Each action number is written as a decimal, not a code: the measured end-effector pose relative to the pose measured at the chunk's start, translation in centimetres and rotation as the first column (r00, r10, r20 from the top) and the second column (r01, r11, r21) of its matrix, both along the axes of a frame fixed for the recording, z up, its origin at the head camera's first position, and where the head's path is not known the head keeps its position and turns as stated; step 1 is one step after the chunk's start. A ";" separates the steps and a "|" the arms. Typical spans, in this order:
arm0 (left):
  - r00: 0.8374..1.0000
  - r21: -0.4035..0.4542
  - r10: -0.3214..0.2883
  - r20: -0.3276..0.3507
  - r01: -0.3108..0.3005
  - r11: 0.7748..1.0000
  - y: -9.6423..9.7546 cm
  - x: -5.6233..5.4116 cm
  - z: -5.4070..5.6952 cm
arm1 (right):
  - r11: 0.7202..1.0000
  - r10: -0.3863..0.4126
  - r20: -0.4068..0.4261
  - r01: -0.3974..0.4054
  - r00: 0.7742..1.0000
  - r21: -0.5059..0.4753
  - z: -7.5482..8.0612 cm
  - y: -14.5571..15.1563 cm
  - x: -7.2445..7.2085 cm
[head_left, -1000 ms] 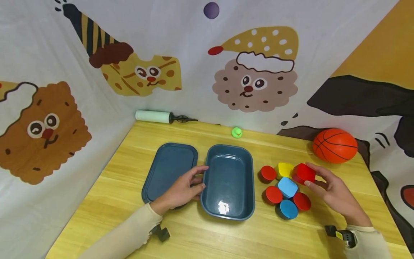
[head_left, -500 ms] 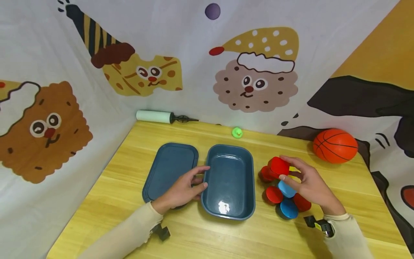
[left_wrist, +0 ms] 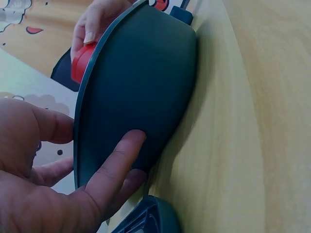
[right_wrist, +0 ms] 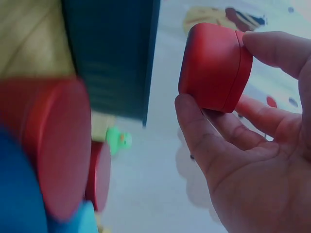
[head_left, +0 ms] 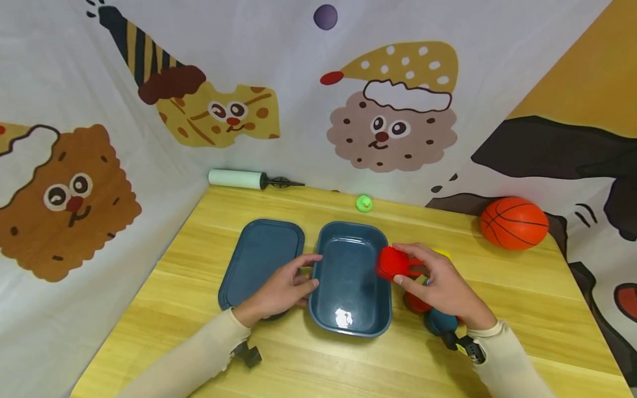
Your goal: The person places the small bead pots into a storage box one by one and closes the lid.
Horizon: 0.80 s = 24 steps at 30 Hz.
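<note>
The right grip [head_left: 440, 283] pinches a red box [head_left: 392, 263] between thumb and fingers, the box just left of its palm, over the right rim of the blue tray [head_left: 350, 287]. Partly hidden below that grip are a blue cup [head_left: 439, 322] and other containers [head_left: 416, 303]. The left grip [head_left: 278, 290], fingers wide, touches the tray's outer wall; a flat blue panel [head_left: 261, 257] lies just behind it.

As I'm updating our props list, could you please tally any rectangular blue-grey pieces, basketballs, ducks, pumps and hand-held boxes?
Dark blue-grey and rectangular: 2 (open tray, flat lid)
Orange ball with black basketball lines: 1
Small bright-green duck: 1
White-and-black cylindrical pump: 1
Red, rounded box in the right hand: 1
Total: 6
</note>
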<state>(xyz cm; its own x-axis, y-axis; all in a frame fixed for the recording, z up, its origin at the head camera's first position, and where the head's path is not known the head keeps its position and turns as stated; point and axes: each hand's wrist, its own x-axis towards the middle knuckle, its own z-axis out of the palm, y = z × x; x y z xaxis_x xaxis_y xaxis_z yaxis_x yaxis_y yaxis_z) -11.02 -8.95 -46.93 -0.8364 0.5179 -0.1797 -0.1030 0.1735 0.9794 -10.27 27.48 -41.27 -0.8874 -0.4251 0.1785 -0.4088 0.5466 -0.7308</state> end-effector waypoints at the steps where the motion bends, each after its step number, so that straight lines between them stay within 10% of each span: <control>1: 1.000 -0.001 0.000 0.002 0.000 1.000 0.0 0.0 0.0 | 1.000 0.013 0.006 -0.013 1.000 -0.003 -0.1 -0.4 0.1; 24: 1.000 0.006 -0.027 0.012 0.027 1.000 -0.2 -0.1 0.2 | 0.942 0.290 0.057 -0.296 0.955 0.159 -2.7 -8.8 1.8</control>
